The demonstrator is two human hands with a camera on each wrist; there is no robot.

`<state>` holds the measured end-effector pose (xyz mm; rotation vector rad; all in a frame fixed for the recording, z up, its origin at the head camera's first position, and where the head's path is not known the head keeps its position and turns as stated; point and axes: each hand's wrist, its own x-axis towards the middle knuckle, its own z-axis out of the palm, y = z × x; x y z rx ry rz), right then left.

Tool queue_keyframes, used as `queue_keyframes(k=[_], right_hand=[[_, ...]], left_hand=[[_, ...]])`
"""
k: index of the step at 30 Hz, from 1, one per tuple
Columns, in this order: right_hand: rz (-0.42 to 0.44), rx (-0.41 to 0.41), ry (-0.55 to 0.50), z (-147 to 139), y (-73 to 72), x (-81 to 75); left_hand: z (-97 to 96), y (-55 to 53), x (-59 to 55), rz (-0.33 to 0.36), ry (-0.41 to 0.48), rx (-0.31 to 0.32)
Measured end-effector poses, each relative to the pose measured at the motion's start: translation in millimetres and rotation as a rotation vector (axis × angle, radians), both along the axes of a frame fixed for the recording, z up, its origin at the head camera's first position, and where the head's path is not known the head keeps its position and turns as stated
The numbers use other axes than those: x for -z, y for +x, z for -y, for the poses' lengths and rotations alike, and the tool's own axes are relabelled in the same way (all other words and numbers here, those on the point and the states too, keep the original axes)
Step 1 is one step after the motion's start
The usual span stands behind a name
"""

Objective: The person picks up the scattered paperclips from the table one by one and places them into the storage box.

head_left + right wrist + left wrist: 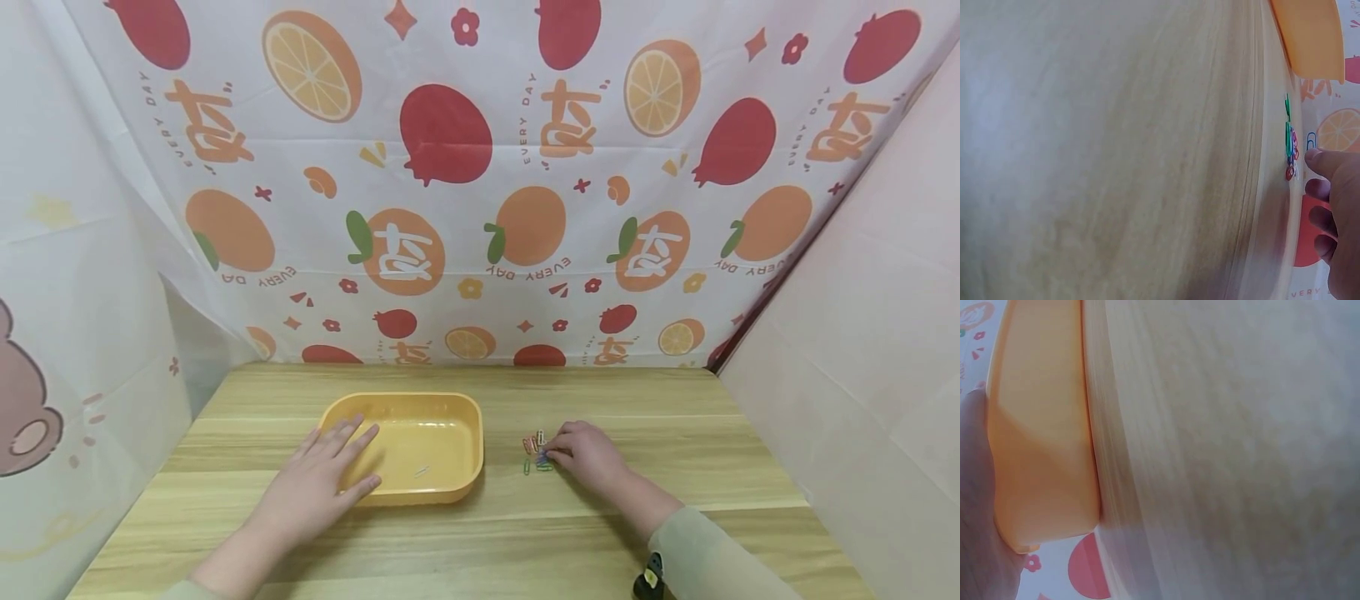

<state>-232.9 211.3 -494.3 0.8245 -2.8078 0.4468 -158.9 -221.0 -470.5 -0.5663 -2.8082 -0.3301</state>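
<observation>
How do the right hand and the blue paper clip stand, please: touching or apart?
Touching. In the right wrist view, the blue paper clip juts up from the right hand, its lower end against a digit's tip without any gap.

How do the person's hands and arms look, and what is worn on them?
Both the left hand and the right hand are bare, with no glove visible. The right sleeve is plain pale grey-green; only a small edge of the left sleeve, similar in colour, shows. Beside the right sleeve is a small black object with some yellow on it.
</observation>
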Motion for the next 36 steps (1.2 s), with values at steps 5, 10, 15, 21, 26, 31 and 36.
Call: queue_keyframes(k=[5, 10, 15, 21, 26, 31, 36], right_hand=[[0.005, -0.011, -0.011, 0, -0.2, -1.7], [0.009, -0.013, -0.030, 2, -1.3, -4.7], [0.031, 0.002, -0.051, 9, -0.9, -12.1], [0.049, 0.004, -0.055, 22, -5.0, -21.1], [0.082, 0.001, -0.099, 40, -9.2, -32.2], [0.106, 0.001, -0.156, 63, -10.1, -45.1], [0.065, -0.065, -0.209, 90, -9.2, -52.2]], left_hand=[[0.9, -0.4, 1.0, -0.008, 0.001, 0.003], [1.7, -1.1, 1.7, -0.013, 0.003, 0.006], [2.4, -1.6, 2.1, -0.012, 0.001, 0.007], [1.7, -1.5, 0.3, 0.003, -0.001, 0.005], [1.5, -0.4, -3.4, 0.002, -0.007, 0.003], [-0.7, 1.8, -5.2, -0.007, 0.005, 0.011], [-0.8, 2.6, -5.0, -0.013, 0.004, 0.012]])
